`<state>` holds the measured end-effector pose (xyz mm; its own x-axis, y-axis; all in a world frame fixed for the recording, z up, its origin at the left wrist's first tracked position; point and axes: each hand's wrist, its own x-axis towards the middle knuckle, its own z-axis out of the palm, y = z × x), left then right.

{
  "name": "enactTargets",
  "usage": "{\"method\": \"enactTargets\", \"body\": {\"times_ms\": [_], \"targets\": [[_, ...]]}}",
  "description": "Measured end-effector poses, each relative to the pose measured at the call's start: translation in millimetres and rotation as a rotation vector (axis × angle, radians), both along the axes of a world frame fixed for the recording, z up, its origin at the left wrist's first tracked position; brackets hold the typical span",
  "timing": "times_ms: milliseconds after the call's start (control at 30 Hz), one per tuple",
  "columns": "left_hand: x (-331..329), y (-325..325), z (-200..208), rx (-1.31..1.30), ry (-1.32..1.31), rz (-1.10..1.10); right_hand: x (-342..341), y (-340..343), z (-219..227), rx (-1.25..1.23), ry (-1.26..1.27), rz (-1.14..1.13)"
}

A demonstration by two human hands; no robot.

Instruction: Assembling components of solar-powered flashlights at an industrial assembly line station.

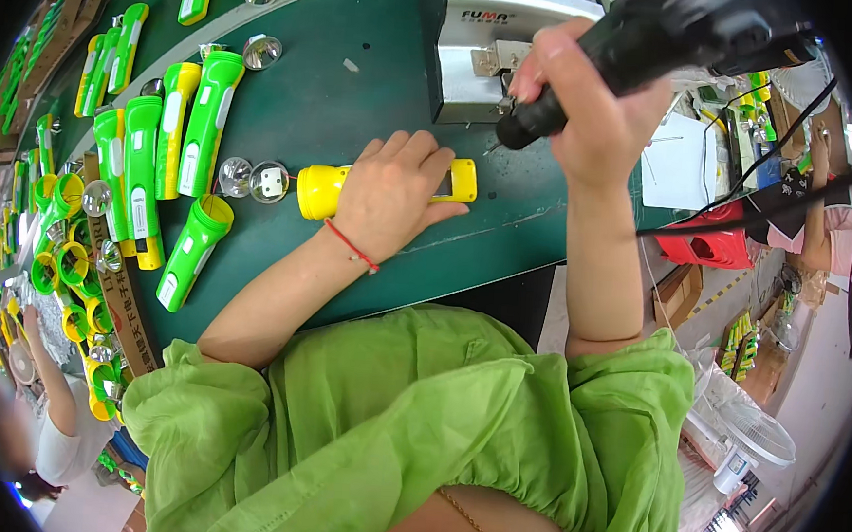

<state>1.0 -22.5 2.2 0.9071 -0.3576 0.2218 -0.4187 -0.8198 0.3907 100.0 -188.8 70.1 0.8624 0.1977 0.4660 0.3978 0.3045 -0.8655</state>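
Note:
A yellow flashlight body point(319, 193) lies sideways on the green tabletop point(378, 88). My left hand point(392, 188) is closed over its middle, pressing it to the table, and hides most of its switch side. Raised to the right, my right hand point(601, 116) grips a black electric screwdriver point(669, 37). The tool's dark tip point(522, 128) points down-left, above the table and apart from the flashlight. Just left of the flashlight's wide end sit two clear round reflectors point(269, 182), one with a white square piece; a thin red wire shows between them and the flashlight.
Several green and yellow flashlights point(212, 121) lie at the left, one green flashlight point(195, 252) nearer me. A silver screw-feeder machine point(519, 18) stands at the back. White paper point(681, 165), a red stool point(712, 243) and black cables are right. Co-workers point(61, 410) sit at both sides.

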Motion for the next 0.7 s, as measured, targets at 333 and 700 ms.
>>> {"method": "enactTargets", "body": {"times_ms": [333, 700], "targets": [[-2.7, -2.6, -2.3, -0.012, -0.011, 0.035, -17.6, 16.7, -16.2, -0.048, -0.051, -0.057], [-0.9, -4.7, -1.1, 0.015, -0.013, 0.064, -32.6, 26.4, -40.3, -0.162, -0.201, -0.222]]}}
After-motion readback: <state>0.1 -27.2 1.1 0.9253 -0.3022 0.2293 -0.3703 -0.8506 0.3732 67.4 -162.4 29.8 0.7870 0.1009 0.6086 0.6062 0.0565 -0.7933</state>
